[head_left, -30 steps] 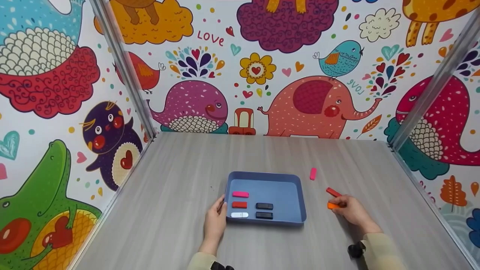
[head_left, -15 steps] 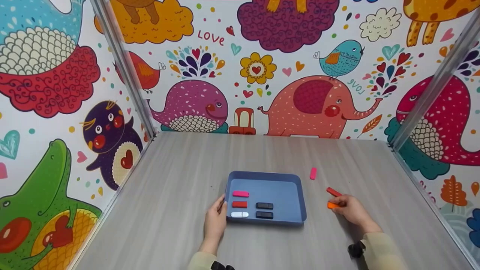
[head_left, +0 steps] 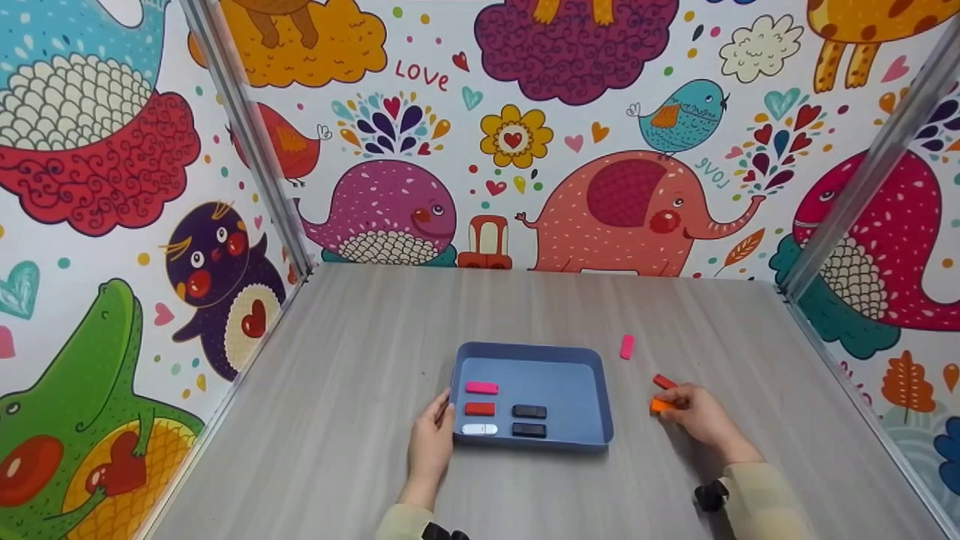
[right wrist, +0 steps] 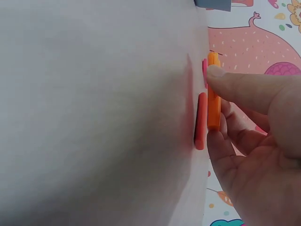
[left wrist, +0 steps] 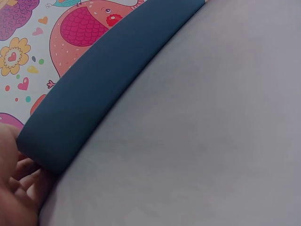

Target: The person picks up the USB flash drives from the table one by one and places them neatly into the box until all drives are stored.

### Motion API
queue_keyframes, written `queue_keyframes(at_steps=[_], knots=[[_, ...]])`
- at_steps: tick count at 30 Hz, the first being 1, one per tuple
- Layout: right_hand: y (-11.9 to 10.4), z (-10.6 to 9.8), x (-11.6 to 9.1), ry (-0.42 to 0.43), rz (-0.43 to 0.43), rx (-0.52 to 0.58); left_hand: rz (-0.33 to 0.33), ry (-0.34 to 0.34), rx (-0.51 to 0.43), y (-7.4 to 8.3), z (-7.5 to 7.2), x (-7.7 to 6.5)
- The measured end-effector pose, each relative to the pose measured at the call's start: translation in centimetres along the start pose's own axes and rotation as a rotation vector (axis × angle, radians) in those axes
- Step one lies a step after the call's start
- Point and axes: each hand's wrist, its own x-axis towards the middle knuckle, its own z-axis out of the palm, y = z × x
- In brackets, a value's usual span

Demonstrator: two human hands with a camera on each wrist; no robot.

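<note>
My left hand (head_left: 431, 439) holds the left side of a shallow blue tray (head_left: 607, 420). In the left wrist view its curled fingers (left wrist: 35, 183) sit at the tray's corner. Between thumb and fingers, my right hand (head_left: 705, 416) pinches an orange USB stick (right wrist: 214, 108), just above the table. Close behind it lies a red USB stick (head_left: 663, 382), also in the right wrist view. Inside the tray a pink stick (head_left: 481, 388), a red one (head_left: 479, 409) and a white one (head_left: 479, 430) form a left column. Two black sticks, one upper (head_left: 529, 412) and one lower (head_left: 529, 430), lie beside them.
Another pink stick (head_left: 627, 347) lies on the table to the right of the tray's far corner. Walls printed with cartoon animals (head_left: 615, 217) and metal corner posts (head_left: 870, 150) enclose the grey wood-grain table (head_left: 360, 337) at the back and sides.
My right hand has shifted slightly left and away from me, carrying the orange stick, which now covers more of the red one behind it. The left hand and tray stay put.
</note>
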Motion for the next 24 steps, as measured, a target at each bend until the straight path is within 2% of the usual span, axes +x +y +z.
queue_keyframes(at_steps=[11,15,24], knots=[[-1.1,-0.2,0.1,0.012,-0.009,-0.019,0.041,0.006,-0.011,-0.2,0.0,0.1],[-1.5,-0.1,0.1,0.020,-0.008,-0.013,0.024,0.007,-0.017,-0.2,0.1,0.1],[-2.5,0.0,0.2,0.027,-0.044,-0.036,0.033,0.002,-0.011,-0.2,0.0,0.0]])
